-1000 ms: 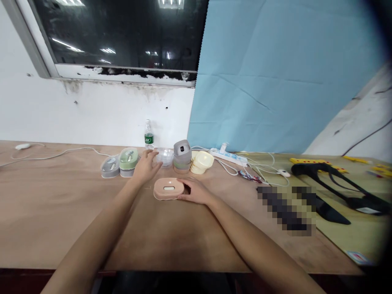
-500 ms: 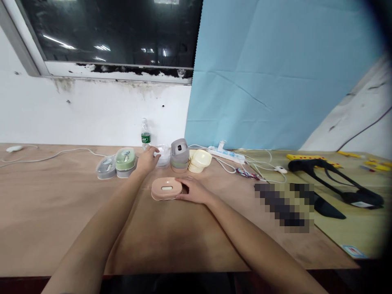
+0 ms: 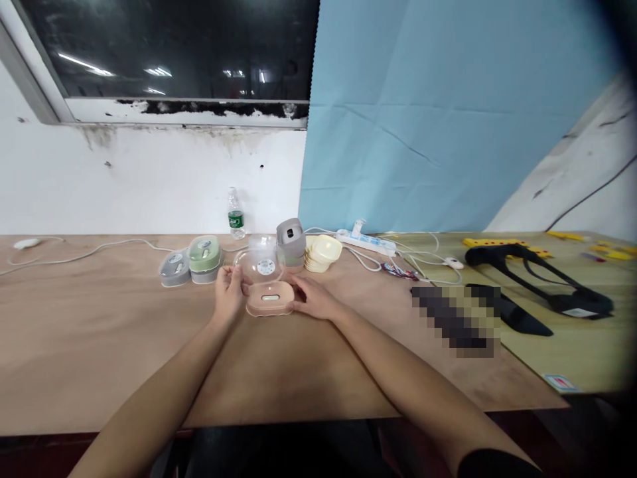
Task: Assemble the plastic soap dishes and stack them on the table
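A clear plastic lid (image 3: 253,269) with a round white sticker is pinched at its left edge by my left hand (image 3: 229,292). It is tilted up behind a pink oval box (image 3: 270,305), which has a pale oblong piece in its middle. At the box's right end, my right hand (image 3: 313,297) grips it between thumb and fingers, holding it on the table. Behind the held lid stand more clear lids (image 3: 262,243), partly hidden. Beside them is a stack of grey boxes (image 3: 291,239), and right of that a pile of cream-coloured trays (image 3: 324,251).
To the left sit a grey lidded box (image 3: 175,268) and a green one (image 3: 205,253) on another grey one. A water bottle (image 3: 235,216) stands by the wall. A power strip (image 3: 365,242) with white cables, a black frame-like object (image 3: 537,279) and yellow parts (image 3: 612,250) lie rightward.
My left hand has come back from the clear lids towards me with one lid, now behind the pink box. My right hand has stayed on the box.
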The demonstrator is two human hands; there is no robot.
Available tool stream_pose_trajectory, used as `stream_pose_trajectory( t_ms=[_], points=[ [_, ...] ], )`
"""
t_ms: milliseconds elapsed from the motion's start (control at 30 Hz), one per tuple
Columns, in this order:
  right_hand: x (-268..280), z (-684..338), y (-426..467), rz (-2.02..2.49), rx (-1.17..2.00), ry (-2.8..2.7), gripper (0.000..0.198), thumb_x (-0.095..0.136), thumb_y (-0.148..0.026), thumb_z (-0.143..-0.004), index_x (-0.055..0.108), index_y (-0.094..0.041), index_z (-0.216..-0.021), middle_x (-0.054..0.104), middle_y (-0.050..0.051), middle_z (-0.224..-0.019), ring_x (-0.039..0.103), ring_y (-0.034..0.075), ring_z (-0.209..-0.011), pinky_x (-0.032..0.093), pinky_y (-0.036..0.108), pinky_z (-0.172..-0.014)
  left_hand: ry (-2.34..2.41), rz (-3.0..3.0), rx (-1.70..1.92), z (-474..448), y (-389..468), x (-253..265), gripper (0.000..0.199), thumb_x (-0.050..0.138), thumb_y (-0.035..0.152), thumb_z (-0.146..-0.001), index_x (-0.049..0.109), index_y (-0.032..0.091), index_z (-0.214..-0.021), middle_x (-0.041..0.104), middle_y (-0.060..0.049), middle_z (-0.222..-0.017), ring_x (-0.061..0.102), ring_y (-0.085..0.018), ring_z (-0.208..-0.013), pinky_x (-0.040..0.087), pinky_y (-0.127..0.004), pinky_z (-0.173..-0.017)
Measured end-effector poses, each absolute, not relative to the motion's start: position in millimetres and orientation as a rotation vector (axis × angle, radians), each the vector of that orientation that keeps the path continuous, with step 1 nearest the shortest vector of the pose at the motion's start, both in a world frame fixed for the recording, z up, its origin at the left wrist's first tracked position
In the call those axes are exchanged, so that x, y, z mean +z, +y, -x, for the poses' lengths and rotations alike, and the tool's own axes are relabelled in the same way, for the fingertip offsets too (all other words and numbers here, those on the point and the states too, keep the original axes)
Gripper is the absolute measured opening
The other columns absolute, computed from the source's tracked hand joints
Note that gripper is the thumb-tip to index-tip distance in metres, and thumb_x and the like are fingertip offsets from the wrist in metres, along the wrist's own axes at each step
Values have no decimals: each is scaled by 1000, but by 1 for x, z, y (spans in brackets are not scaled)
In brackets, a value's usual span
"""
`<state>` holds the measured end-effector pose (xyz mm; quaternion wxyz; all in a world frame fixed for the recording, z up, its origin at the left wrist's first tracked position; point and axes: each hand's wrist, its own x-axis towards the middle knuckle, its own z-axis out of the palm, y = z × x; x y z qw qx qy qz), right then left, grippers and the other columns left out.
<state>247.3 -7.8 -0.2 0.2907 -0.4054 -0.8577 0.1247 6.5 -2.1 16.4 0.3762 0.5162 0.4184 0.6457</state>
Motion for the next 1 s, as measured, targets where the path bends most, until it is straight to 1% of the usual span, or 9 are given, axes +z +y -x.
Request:
stream_pose_trajectory(
  t_ms=[100, 200, 333, 467, 533, 633, 700, 900, 1000],
  points=[
    [-1, -248, -7, 1039, 318, -2256, 76, 53, -53, -86, 26, -18, -147, 53, 15, -131, 52, 28, -115, 43, 43, -95, 1088, -1315, 1525, -12, -4, 12, 43, 51, 58, -83, 43, 20, -102, 57, 6, -56, 41, -7, -34, 31, -19, -36],
    [-2, -250, -6, 1041, 245, -2202, 64, 48, -53, -89, 37, -18, -141, 55, 14, -129, 53, 27, -114, 43, 41, -94, 1113, -1364, 1440, -13, -3, 10, 58, 48, 58, -85, 41, 18, -126, 59, 5, -56, 43, -8, -33, 32, -20, -36],
    [-4, -252, -4, 1053, 160, -2160, 49, 48, -54, -88, 56, -19, -121, 63, 11, -114, 57, 24, -101, 45, 38, -87, 1202, -1584, 1362, -8, -7, 13, 60, 44, 55, -88, 46, 17, -133, 64, 0, -60, 61, -16, -53, 46, -26, -54],
    [-7, -255, -1, 1070, 133, -2122, 43, 46, -57, -88, 62, -19, -101, 67, 9, -93, 60, 22, -85, 46, 34, -76, 1280, -1809, 1156, -3, -10, 15, 60, 39, 55, -90, 43, 18, -138, 66, 0, -59, 65, -20, -64, 50, -32, -68],
    [-7, -255, 0, 1078, 130, -2106, 42, 46, -57, -88, 62, -19, -98, 66, 8, -90, 59, 21, -81, 46, 33, -73, 1327, -1870, 1120, -1, -9, 14, 58, 37, 55, -91, 46, 19, -136, 68, -2, -66, 67, -22, -73, 49, -34, -75],
    [-7, -254, 0, 1063, 128, -2134, 43, 46, -58, -87, 61, -19, -97, 66, 8, -89, 59, 20, -81, 45, 32, -73, 1399, -1978, 1134, 3, -5, 13, 53, 34, 54, -92, 54, 19, -128, 71, -9, -96, 63, -26, -99, 46, -37, -86],
    [-7, -252, -1, 1065, 134, -2165, 43, 47, -59, -87, 61, -19, -96, 66, 8, -90, 59, 20, -81, 45, 31, -72, 1426, -2031, 1099, 7, -3, 13, 52, 31, 53, -93, 57, 20, -123, 67, -10, -110, 60, -27, -107, 44, -38, -89],
    [-3, -249, -4, 1170, 202, -2235, 41, 48, -57, -87, 63, -19, -90, 65, 5, -81, 56, 17, -72, 41, 27, -64, 1581, -2126, 792, 13, 0, 13, 52, 27, 57, -92, 61, 22, -111, 68, -11, -105, 63, -28, -97, 44, -35, -76],
    [0, -249, -5, 1196, 213, -2272, 39, 48, -54, -88, 64, -18, -87, 64, 4, -79, 56, 16, -71, 40, 27, -63, 1650, -2157, 647, 14, 0, 13, 53, 27, 59, -91, 64, 22, -98, 70, -11, -98, 64, -28, -91, 43, -32, -69]
  ],
)
